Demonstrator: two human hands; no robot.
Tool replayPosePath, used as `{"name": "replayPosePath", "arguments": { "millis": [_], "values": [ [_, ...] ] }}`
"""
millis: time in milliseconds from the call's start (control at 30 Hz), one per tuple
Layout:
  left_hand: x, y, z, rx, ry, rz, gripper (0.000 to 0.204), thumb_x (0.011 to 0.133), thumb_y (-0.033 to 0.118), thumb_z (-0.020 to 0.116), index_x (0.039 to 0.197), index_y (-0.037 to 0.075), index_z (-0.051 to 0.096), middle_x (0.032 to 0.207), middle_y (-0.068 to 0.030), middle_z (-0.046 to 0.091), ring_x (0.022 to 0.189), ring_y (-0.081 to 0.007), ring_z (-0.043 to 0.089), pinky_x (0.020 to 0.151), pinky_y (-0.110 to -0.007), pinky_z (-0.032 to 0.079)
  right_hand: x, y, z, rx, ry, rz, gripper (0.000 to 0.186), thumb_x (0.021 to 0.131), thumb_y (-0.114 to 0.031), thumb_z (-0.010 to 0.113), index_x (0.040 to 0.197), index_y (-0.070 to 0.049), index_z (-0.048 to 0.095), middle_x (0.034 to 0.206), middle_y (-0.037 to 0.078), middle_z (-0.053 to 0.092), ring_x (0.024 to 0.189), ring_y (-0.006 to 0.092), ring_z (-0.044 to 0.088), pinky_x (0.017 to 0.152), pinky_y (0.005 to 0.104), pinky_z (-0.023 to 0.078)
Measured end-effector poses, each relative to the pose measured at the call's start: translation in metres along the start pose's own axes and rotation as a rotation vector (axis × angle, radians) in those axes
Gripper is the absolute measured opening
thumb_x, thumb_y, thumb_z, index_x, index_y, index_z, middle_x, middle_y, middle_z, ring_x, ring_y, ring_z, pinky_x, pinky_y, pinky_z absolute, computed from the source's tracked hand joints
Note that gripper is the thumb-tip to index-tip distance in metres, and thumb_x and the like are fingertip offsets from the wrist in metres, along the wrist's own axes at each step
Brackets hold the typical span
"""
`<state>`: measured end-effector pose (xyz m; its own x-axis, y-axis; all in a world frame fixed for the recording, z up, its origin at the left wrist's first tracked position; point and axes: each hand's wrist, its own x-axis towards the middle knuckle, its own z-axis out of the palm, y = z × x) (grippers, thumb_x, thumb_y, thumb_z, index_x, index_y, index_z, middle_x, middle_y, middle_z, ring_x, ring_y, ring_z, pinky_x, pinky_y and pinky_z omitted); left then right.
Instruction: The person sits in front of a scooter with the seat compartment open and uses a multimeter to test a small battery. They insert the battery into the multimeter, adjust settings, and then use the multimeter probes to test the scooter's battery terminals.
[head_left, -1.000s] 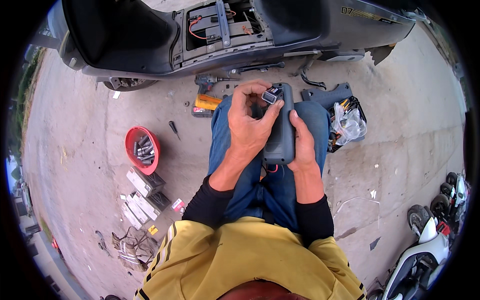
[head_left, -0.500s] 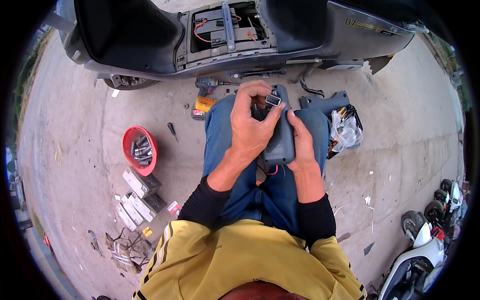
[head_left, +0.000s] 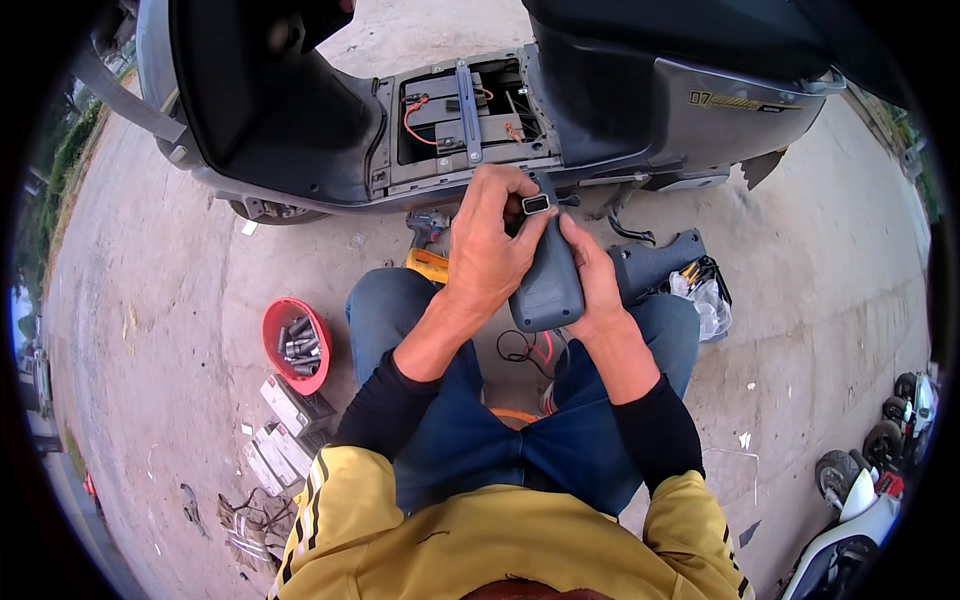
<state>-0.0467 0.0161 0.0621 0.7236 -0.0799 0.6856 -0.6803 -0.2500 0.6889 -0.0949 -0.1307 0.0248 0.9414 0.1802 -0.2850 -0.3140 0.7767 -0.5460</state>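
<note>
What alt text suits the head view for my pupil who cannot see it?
A bare left hand pinches a rectangular connector over the far end of a grey handheld device, gripped by the right hand. Ahead stands a scooter with an open floor compartment; a red container of grey pieces sits at left.

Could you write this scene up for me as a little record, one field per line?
Left hand: pinches a small dark rectangular piece with a pale rim
Right hand: holds a grey handheld device along its side
Ahead: a grey scooter, orange wires showing in its open floor
Ground, left: a red bowl holding metal pieces
Ground, ahead: a power drill
</note>
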Motion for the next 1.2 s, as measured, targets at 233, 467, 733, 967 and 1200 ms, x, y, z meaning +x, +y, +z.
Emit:
{"name": "replayPosePath", "arguments": {
  "millis": [233,467,733,967,1200],
  "values": [
    [-0.022,-0.025,0.009,-0.013,-0.072,-0.138,0.036,0.082,-0.006,0.086,0.109,0.001,0.064,0.104,-0.0070,0.061,0.075,-0.0187,0.056,0.068,-0.034,0.052,0.002,0.025,-0.020,-0.015,0.073,0.030,0.043,0.114,-0.042,0.056,0.138,-0.006,0.063,0.118,0.007,0.074,0.101,0.0169,0.075,0.088,0.0341,0.062],
    [-0.016,-0.036,0.022,-0.053,-0.077,-0.144,0.035,0.082,-0.008,0.086,0.108,0.002,0.066,0.107,-0.0063,0.064,0.076,-0.0165,0.056,0.069,-0.032,0.051,0.013,0.023,-0.031,0.010,0.093,0.013,0.043,0.114,-0.041,0.055,0.138,-0.006,0.063,0.118,0.007,0.073,0.102,0.0166,0.074,0.088,0.0339,0.062],
    [-0.014,-0.033,0.020,-0.136,-0.114,-0.232,0.035,0.080,-0.011,0.086,0.108,0.001,0.068,0.112,-0.0043,0.067,0.081,-0.0112,0.055,0.074,-0.027,0.050,0.009,0.017,-0.028,0.009,0.091,0.001,0.042,0.114,-0.041,0.055,0.135,-0.006,0.062,0.115,0.007,0.073,0.098,0.0165,0.075,0.084,0.0334,0.063],
    [-0.018,-0.042,0.020,-0.231,-0.142,-0.275,0.036,0.083,-0.013,0.084,0.112,0.001,0.067,0.118,-0.0041,0.064,0.089,-0.0101,0.053,0.078,-0.025,0.051,0.004,0.015,-0.027,0.001,0.093,-0.002,0.041,0.114,-0.041,0.054,0.133,-0.006,0.063,0.113,0.007,0.073,0.095,0.0155,0.075,0.082,0.0321,0.063],
    [-0.018,-0.040,0.021,-0.241,-0.151,-0.259,0.035,0.083,-0.013,0.084,0.110,0.002,0.068,0.116,-0.0038,0.064,0.088,-0.0100,0.053,0.078,-0.026,0.050,0.001,0.014,-0.027,0.000,0.091,-0.005,0.042,0.114,-0.041,0.054,0.134,-0.005,0.063,0.113,0.007,0.073,0.095,0.0158,0.075,0.083,0.0320,0.063]
  ]
}}
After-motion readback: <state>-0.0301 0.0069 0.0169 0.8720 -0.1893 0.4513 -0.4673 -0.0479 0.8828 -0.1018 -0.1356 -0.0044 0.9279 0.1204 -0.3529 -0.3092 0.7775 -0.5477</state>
